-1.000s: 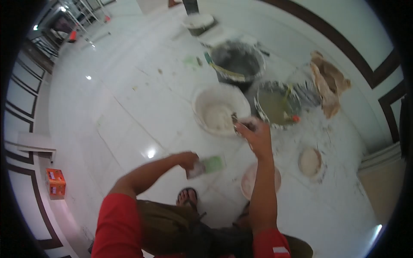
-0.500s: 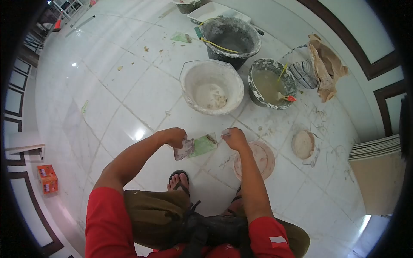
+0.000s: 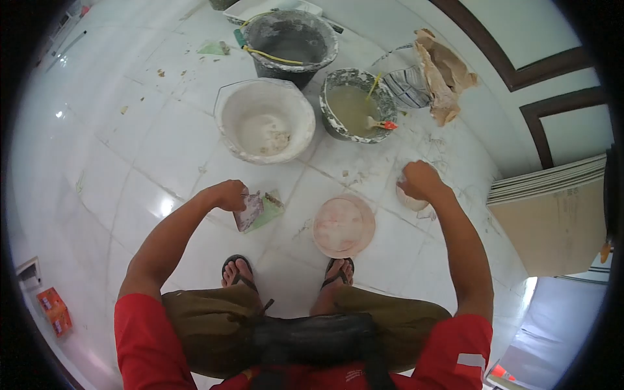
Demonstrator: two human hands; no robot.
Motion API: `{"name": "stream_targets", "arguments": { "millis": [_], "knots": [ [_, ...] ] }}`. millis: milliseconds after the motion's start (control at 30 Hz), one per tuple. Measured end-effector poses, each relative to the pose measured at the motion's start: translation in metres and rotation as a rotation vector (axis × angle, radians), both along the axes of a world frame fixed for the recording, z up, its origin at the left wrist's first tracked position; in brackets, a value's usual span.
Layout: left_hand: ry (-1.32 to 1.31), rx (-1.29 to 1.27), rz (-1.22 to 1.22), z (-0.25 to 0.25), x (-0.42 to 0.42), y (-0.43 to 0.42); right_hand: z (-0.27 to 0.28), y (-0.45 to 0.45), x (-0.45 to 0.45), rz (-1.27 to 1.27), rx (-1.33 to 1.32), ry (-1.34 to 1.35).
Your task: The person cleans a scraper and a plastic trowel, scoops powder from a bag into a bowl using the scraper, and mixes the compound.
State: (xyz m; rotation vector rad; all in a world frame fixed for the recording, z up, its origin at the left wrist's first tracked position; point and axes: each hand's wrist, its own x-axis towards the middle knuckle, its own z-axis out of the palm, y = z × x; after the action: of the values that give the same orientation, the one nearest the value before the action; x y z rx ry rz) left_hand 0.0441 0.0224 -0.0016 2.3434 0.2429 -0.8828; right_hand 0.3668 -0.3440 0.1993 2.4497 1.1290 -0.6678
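Observation:
My left hand point(image 3: 230, 195) is closed on the edge of a flat, powder-smeared plate point(image 3: 248, 212). Right behind that plate is a pale green sheet point(image 3: 270, 216) with a dark crumbly lump point(image 3: 272, 199) at its upper edge; whether the two touch is unclear. My right hand point(image 3: 420, 180) reaches down over a small round whitish container point(image 3: 412, 201), its fingers bunched together and their tips hidden. Between my hands, a pink round basin point(image 3: 344, 226) sits on the floor in front of my feet.
Ahead stand a whitish tub point(image 3: 264, 121), a dark bucket point(image 3: 289, 45) and a bucket of cloudy liquid point(image 3: 357, 107) with a red-handled brush point(image 3: 385, 125). Crumpled brown paper point(image 3: 446, 75) lies by the wall. Stacked boards point(image 3: 552, 221) are at right, an orange box point(image 3: 54, 312) at left.
My right hand has moved from near the green sheet rightward to the small container. My left hand still grips the smeared plate, now overlapping more of the green sheet. The view has shifted right.

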Motion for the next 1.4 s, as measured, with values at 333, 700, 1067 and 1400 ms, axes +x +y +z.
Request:
{"name": "stream_targets", "arguments": {
  "millis": [333,700,1067,1400],
  "knots": [
    [-0.028,-0.102,0.078,0.001,-0.027,0.001,-0.107,-0.161,-0.028,-0.379,-0.257,0.147],
    [0.048,-0.474,0.252,0.062,0.014,-0.051,-0.126,-0.09,-0.021,-0.118,0.239,0.341],
    [-0.001,-0.789,0.351,0.092,0.043,-0.135,-0.103,-0.02,-0.106,-0.333,0.504,1.153],
    [0.183,-0.579,0.43,0.071,0.073,-0.125,-0.069,-0.105,-0.005,-0.566,0.701,0.547]
  ]
}}
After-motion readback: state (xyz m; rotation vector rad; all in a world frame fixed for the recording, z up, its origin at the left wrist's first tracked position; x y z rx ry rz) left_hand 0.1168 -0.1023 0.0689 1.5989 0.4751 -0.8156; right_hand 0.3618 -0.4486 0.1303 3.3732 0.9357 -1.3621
